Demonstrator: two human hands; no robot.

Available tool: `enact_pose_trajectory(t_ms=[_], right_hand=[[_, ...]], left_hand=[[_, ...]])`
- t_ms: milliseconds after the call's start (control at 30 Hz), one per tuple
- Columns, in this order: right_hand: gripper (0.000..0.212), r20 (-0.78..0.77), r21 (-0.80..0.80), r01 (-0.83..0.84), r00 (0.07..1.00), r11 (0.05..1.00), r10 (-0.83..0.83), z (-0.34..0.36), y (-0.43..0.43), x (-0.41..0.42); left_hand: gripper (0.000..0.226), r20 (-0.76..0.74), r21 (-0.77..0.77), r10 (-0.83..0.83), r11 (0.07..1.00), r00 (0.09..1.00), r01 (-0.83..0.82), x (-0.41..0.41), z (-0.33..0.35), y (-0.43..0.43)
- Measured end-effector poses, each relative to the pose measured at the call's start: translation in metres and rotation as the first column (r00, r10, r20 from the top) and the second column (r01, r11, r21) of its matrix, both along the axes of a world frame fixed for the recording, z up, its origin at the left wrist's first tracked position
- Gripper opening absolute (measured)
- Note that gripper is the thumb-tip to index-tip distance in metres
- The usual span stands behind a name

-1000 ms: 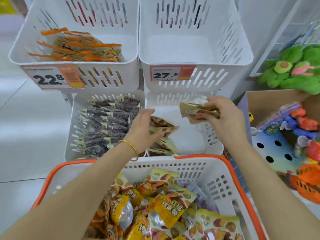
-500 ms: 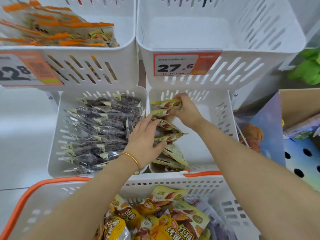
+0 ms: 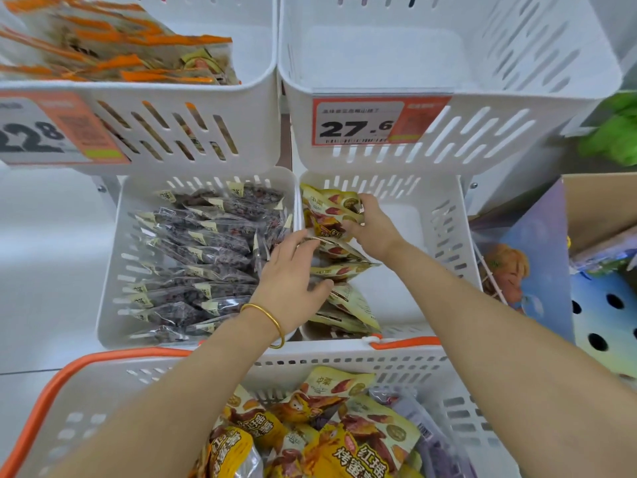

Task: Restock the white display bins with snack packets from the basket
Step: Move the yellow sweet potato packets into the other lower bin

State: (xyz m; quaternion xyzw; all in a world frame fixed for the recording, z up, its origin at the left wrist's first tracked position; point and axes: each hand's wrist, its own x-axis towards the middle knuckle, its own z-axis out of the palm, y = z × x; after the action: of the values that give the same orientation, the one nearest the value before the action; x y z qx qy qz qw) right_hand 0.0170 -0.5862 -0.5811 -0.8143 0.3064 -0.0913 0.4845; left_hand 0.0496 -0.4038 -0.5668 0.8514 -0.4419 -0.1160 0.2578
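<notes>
Both hands reach into the lower right white bin [image 3: 448, 236]. My right hand [image 3: 370, 225] grips a yellow snack packet [image 3: 324, 208] at the bin's back left corner, tilted against the wall. My left hand [image 3: 293, 281], with a gold bangle, rests with relaxed fingers on the row of yellow packets [image 3: 341, 270] lined along the bin's left side. The white basket with orange rim [image 3: 113, 381] sits below, with several yellow packets [image 3: 344, 426] in it.
The lower left bin [image 3: 113, 270] is full of dark packets. The upper left bin [image 3: 255, 108] holds orange-edged packets; the upper right bin [image 3: 517, 108], tagged 27.6, shows only white floor. A cardboard box of toys [image 3: 599, 270] stands at the right.
The view has moved closer to the lower bins. My right hand has pushed its packet down to the bin's back left. My left hand has slid onto the packet row.
</notes>
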Motion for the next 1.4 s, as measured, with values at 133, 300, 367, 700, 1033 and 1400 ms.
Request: enact_pose_trajectory(t_ms=[133, 300, 367, 700, 1033, 1400], right_hand=[[0.073, -0.061, 0.076, -0.053, 0.996, 0.996, 0.058, 0.009, -0.008, -0.005], [0.088, -0.115, 0.137, 0.008, 0.993, 0.991, 0.008, 0.023, -0.004, -0.022], [0.082, -0.094, 0.111, 0.050, 0.995, 0.993, -0.040, 0.035, 0.004, -0.039], [0.037, 0.044, 0.146, 0.082, 0.995, 0.986, -0.089, 0.090, 0.080, -0.169], [0.050, -0.801, -0.183, -0.497, 0.575, 0.849, 0.164, 0.048, 0.146, -0.256], [0.032, -0.463, -0.201, -0.259, 0.875, 0.945, 0.141, 0.050, 0.139, -0.251]], left_hand=[[0.062, -0.013, 0.025, 0.000, 1.000, 1.000, 0.000, 0.000, 0.003, -0.001], [0.060, -0.038, 0.037, 0.018, 0.999, 0.999, -0.016, -0.002, 0.009, 0.003], [0.059, -0.037, 0.006, 0.019, 1.000, 0.999, -0.019, -0.005, 0.012, 0.010], [0.039, -0.134, -0.144, 0.076, 0.985, 0.988, -0.095, -0.093, 0.037, 0.098], [0.033, -0.236, 0.071, -0.065, 0.994, 0.969, 0.084, -0.160, 0.030, 0.139], [0.052, -0.761, 0.347, 0.346, 0.932, 0.550, -0.107, -0.176, 0.001, 0.121]])
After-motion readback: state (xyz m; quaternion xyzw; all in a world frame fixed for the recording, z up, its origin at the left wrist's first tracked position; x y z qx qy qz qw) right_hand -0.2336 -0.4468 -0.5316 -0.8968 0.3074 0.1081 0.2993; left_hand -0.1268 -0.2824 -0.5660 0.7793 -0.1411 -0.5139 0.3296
